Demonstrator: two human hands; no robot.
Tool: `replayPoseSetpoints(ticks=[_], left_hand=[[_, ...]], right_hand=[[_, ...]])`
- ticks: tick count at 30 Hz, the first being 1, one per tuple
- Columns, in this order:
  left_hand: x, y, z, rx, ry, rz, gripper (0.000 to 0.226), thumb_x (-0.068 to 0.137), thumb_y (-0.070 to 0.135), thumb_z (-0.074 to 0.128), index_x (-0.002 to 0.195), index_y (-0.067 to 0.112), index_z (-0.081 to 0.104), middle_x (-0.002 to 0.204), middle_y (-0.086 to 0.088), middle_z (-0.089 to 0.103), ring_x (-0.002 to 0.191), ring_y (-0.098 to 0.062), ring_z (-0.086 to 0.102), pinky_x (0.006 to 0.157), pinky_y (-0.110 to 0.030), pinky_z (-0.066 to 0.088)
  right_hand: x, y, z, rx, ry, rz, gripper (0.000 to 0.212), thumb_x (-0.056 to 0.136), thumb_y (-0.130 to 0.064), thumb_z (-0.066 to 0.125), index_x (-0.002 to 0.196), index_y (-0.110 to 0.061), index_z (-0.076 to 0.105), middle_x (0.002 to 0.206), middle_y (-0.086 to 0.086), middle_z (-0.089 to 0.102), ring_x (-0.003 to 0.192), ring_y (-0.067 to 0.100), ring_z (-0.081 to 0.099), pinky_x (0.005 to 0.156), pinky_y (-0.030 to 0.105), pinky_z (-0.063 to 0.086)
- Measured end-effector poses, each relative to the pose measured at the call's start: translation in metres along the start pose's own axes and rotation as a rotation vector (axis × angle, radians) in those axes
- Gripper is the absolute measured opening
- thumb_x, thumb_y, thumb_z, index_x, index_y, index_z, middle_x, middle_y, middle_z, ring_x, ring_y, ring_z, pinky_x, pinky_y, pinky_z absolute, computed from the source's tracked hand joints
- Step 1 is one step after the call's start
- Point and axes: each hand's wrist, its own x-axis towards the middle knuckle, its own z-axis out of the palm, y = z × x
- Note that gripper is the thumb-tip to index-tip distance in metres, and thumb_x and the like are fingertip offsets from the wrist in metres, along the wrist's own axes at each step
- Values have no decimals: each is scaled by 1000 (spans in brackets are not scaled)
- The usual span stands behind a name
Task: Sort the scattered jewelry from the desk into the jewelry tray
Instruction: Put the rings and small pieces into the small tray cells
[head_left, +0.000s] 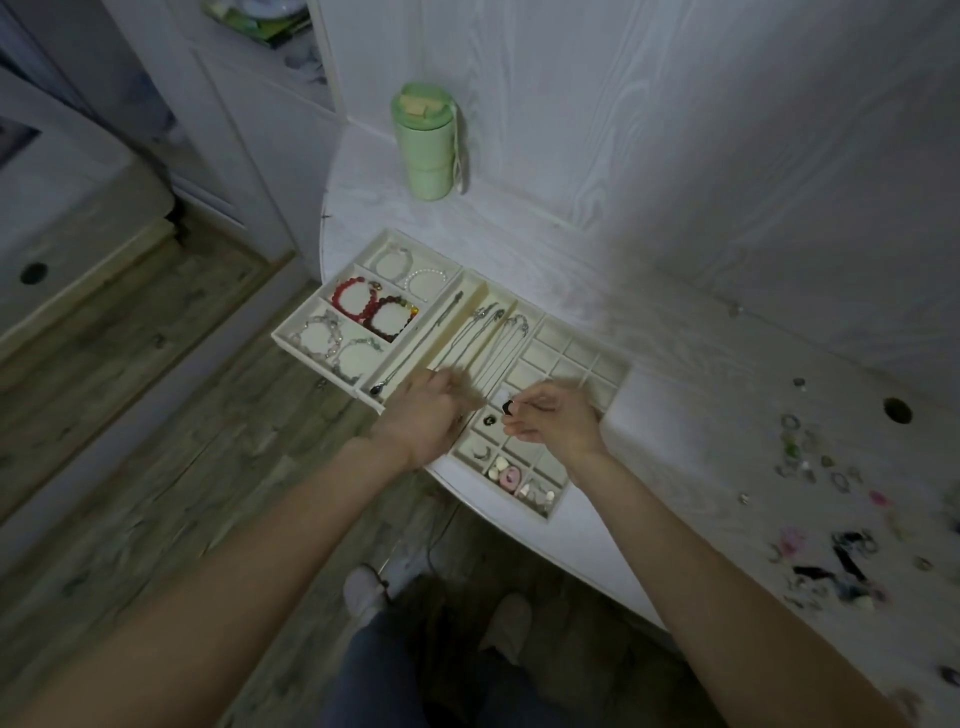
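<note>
Head view, right hand pinching black earring, over jewelry tray

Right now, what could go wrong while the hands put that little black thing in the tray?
The right hand pinches the small black piece only at its fingertips above the jewelry tray, so it might slip into the wrong square. The tray's left end seems to hang past the desk edge; a bump from the left hand could tip it.

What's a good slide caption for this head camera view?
Right hand pinches a small dark piece over the jewelry tray.
</note>
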Motion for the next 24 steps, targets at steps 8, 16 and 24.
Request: replayPoseSetpoints(ticks=[8, 16, 24], left_hand=[[-2, -1, 3, -36, -14, -16, 50, 96, 19, 44, 141, 40, 36, 153, -4, 21, 140, -23, 18, 113, -39, 18], [1, -2, 9, -246, 32, -31, 47, 93, 9, 48, 135, 30, 49, 150, -3, 31, 137, -23, 24, 113, -39, 23], [2, -3, 10, -219, 32, -24, 46, 94, 10, 50, 136, 30, 48, 150, -2, 31, 138, -23, 24, 114, -38, 21]], right_hand=[[6, 20, 15, -573, 95, -208, 9, 83, -15, 71, 78, -22, 71, 94, -1, 68, 82, 9, 61, 68, 18, 46], [3, 16, 21, -485, 9, -162, 11, 94, -4, 52, 86, -11, 56, 89, 8, 65, 66, 13, 62, 51, 16, 48], [2, 17, 17, -514, -49, -225, 10, 90, -2, 59, 89, -8, 67, 95, 8, 69, 67, 14, 62, 68, 31, 55]])
